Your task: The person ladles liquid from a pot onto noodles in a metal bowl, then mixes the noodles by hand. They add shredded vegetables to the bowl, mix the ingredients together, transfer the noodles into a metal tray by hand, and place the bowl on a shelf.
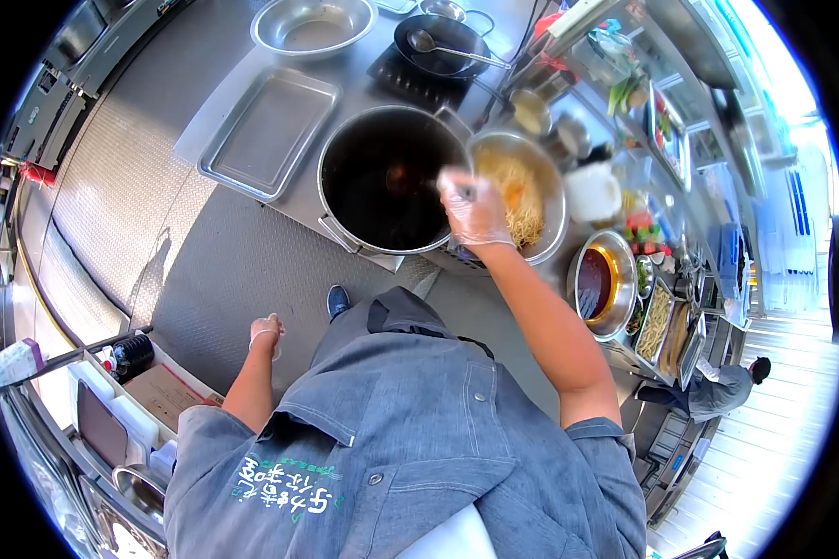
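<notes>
Right, the right hand (473, 212) is up in a clear glove, fingers curled in over the spot where the big pot (396, 177) meets the noodle basin (558, 196). It's blurred; there seems to be a dark bit of something at the fingers, but I can't tell whether they grip it or how far they are closed. The noodles (526, 210) lie just right of those fingers, pale strands heaped in the basin, with an orange patch among them. Immediately left of the fingers gapes the pot, its inside dark, and its rim runs close by them; the hand itself hides part of the basin's left edge.

Down to the left, well apart, the left hand (267, 333) hangs over the floor (214, 307), gloved too, fingers curled inward, how far I can't tell, with nothing seen in them.

Back to the right fingers: beyond them on the table (364, 88) sits a dark wok (438, 58) with a ladle (422, 40) lying in it. Past the pot, to their left, is a shallow metal tray (270, 130). Out to their right come a white container (594, 193) and, nearer the body, a bowl of red-brown liquid (595, 279).
</notes>
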### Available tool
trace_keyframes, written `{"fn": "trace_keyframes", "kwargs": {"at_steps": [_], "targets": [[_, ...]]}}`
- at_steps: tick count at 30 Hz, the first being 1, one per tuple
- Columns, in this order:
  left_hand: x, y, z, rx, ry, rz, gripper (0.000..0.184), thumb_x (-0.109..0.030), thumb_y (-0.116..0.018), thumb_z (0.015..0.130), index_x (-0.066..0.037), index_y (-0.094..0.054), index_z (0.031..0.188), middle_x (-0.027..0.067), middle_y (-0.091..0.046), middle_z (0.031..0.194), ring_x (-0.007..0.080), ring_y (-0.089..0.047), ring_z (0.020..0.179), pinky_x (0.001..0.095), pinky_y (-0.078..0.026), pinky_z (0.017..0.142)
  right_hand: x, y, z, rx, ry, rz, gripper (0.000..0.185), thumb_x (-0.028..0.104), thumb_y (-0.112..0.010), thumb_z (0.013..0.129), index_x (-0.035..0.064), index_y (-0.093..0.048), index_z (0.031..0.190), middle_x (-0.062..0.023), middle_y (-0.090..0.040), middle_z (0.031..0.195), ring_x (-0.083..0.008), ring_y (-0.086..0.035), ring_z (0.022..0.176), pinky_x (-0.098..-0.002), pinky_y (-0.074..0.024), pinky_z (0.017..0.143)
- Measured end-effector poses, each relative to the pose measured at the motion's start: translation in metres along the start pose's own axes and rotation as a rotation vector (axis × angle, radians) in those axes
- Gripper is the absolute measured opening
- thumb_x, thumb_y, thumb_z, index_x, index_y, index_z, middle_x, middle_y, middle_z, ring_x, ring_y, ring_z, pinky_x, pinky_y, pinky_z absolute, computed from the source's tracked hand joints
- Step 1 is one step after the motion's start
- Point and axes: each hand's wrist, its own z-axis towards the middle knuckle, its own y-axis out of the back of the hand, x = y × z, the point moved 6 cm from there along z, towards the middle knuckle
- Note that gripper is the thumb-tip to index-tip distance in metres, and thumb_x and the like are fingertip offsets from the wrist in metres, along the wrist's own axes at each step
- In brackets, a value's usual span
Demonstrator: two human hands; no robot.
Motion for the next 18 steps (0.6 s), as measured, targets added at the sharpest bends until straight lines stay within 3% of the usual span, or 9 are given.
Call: {"fn": "trace_keyframes", "kwargs": {"at_steps": [4,5,7,8,10,11,14,18], "targets": [[0.002,0.003,-0.007,-0.020,0.034,0.005,0.034,-0.028,-0.052,0.093,-0.001,-0.072,0.086,0.0143,-0.073,0.081,0.0256,-0.071,0.075,0.0398,-0.052,0.076,-0.020,-0.037,0.010,-0.007,-0.126,-0.024,0.034,0.036,-0.069,0.091,0.0038,-0.077,0.100,-0.0241,-0.073,0.099,-0.0405,-0.070,0.096,-0.0436,-0.0547,0.086],[0.005,0.000,-0.008,-0.019,0.036,0.003,0.034,-0.028,-0.052,0.093,-0.001,-0.072,0.086,0.0143,-0.073,0.081,0.0256,-0.071,0.075,0.0398,-0.052,0.076,-0.041,-0.052,0.012,0.023,-0.245,0.065,0.034,0.035,-0.069,0.091,0.0036,-0.077,0.099,-0.0228,-0.073,0.097,-0.0387,-0.071,0.093,-0.0423,-0.0551,0.085],[0.010,-0.005,-0.012,-0.019,0.050,-0.026,0.034,-0.028,-0.053,0.093,-0.001,-0.072,0.086,0.0139,-0.074,0.081,0.0257,-0.071,0.076,0.0396,-0.052,0.076,-0.048,-0.057,0.006,0.091,-0.517,0.254,0.033,0.032,-0.070,0.092,0.0010,-0.075,0.102,-0.0168,-0.074,0.084,-0.0270,-0.071,0.074,-0.0356,-0.0563,0.074],[0.011,-0.009,-0.014,-0.019,0.052,-0.028,0.034,-0.028,-0.053,0.093,-0.001,-0.072,0.086,0.0139,-0.074,0.081,0.0257,-0.071,0.076,0.0396,-0.052,0.076,-0.047,-0.051,0.003,0.094,-0.517,0.252,0.033,0.032,-0.070,0.092,0.0010,-0.075,0.102,-0.0168,-0.074,0.084,-0.0270,-0.071,0.074,-0.0356,-0.0563,0.074],[0.004,-0.005,-0.015,-0.038,0.055,-0.060,0.033,-0.027,-0.053,0.093,-0.001,-0.072,0.086,0.0133,-0.074,0.081,0.0256,-0.071,0.076,0.0398,-0.052,0.076,-0.046,-0.038,-0.012,0.014,-0.704,0.605,0.032,0.028,-0.070,0.094,-0.0012,-0.071,0.105,-0.0112,-0.071,0.075,-0.0151,-0.065,0.063,-0.0281,-0.0525,0.063],[0.000,-0.003,-0.015,-0.039,0.051,-0.054,0.033,-0.027,-0.053,0.093,-0.001,-0.072,0.086,0.0133,-0.074,0.081,0.0256,-0.071,0.076,0.0398,-0.052,0.076,-0.042,-0.027,-0.019,-0.022,-0.722,0.653,0.030,0.026,-0.070,0.095,-0.0012,-0.068,0.107,-0.0089,-0.070,0.074,-0.0104,-0.060,0.060,-0.0244,-0.0472,0.057],[-0.007,0.000,-0.017,-0.041,0.040,-0.063,0.032,-0.026,-0.053,0.093,0.001,-0.070,0.085,0.0118,-0.070,0.076,0.0231,-0.067,0.069,0.0369,-0.049,0.066,-0.042,-0.004,-0.044,-0.050,-0.827,0.884,0.029,0.026,-0.071,0.095,-0.0003,-0.069,0.106,-0.0093,-0.070,0.076,-0.0107,-0.060,0.060,-0.0247,-0.0461,0.056],[-0.015,-0.006,-0.028,-0.035,0.022,-0.013,0.032,-0.027,-0.053,0.092,-0.001,-0.071,0.083,0.0108,-0.070,0.073,0.0211,-0.064,0.065,0.0355,-0.047,0.062,-0.012,0.026,-0.070,-0.035,-0.715,0.909,0.028,0.023,-0.070,0.096,-0.0018,-0.070,0.110,-0.0100,-0.071,0.081,-0.0095,-0.059,0.061,-0.0220,-0.0436,0.056]]}}
